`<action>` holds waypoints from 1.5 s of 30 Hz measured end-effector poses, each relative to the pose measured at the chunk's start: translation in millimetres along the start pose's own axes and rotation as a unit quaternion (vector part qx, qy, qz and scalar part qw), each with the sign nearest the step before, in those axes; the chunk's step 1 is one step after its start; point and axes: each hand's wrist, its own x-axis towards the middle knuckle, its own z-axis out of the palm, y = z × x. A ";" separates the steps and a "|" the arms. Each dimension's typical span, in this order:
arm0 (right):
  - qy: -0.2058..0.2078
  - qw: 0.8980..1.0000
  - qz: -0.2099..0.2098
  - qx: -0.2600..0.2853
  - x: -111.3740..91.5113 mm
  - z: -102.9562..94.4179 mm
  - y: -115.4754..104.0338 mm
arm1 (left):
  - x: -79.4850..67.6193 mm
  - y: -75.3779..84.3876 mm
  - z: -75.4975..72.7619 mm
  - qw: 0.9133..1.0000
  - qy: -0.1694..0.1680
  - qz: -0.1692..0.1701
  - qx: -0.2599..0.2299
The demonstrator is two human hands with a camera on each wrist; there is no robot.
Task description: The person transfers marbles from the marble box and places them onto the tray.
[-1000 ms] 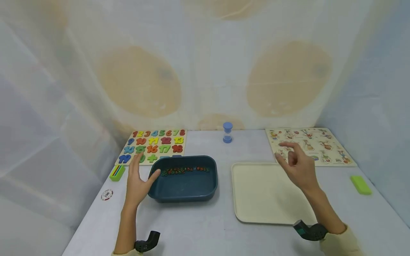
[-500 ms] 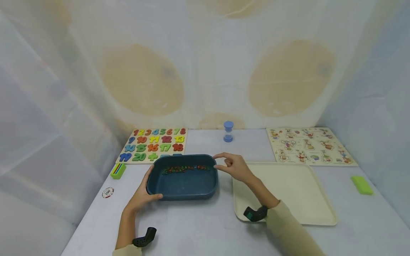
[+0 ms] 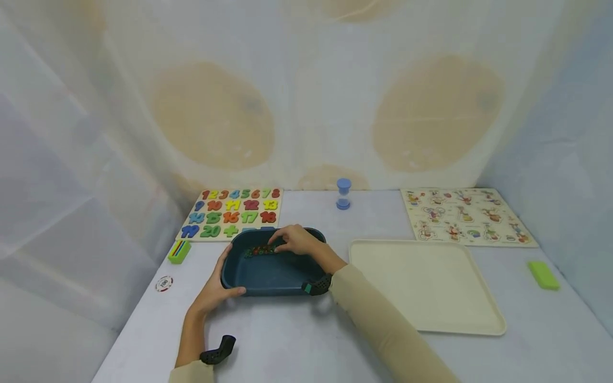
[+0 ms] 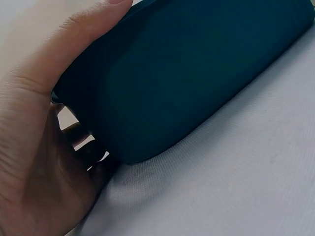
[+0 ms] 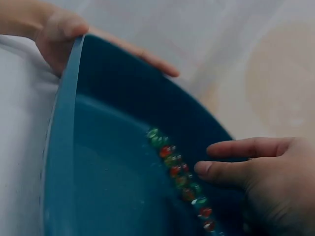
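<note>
A dark teal plastic tub [image 3: 273,279] sits left of centre on the white cloth. Small glossy red and green marbles [image 5: 175,171] lie in a row along its far inner wall. My left hand [image 3: 214,290] grips the tub's left end, thumb at the front corner of the rim and the other fingers along the outer side. Inside the tub is my right hand [image 3: 298,241], right over the marbles. Its thumb and index finger point at the row with a gap between them, as the right wrist view shows; the other fingers are hidden there.
A cream tray [image 3: 426,287] lies to the right. Behind stand a number puzzle board [image 3: 225,218], a blue hourglass [image 3: 343,194] and a picture puzzle board [image 3: 469,218]. A striped green block [image 3: 179,252], a poker chip [image 3: 164,283] and a green block [image 3: 543,275] lie near the sides.
My right hand has swung left from above the tray, past the tub's right rim, into the tub. My left hand has come down onto the tub's left end and stayed there.
</note>
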 end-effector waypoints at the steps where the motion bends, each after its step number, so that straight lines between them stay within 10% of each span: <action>1: -0.007 1.000 0.009 -0.007 1.3 3.0 1.9 | 0.6 0.3 1.1 1.000 0.000 0.001 0.001; 18: -0.019 0.998 0.048 -0.044 11.4 15.9 7.2 | 0.8 -0.4 -2.2 1.000 -0.005 0.002 -0.017; 25: 0.055 0.998 -0.001 -0.002 -4.1 1.8 -0.1 | 1.5 -1.4 -1.0 0.999 -0.014 0.014 -0.036; 35: 0.201 0.978 0.029 0.039 -134.5 -59.1 44.4 | -0.2 -2.5 2.4 1.000 -0.002 0.013 -0.021; 45: 0.162 0.971 0.176 -0.016 -243.0 -59.3 117.4 | 2.2 -3.6 2.6 1.000 -0.002 0.018 -0.010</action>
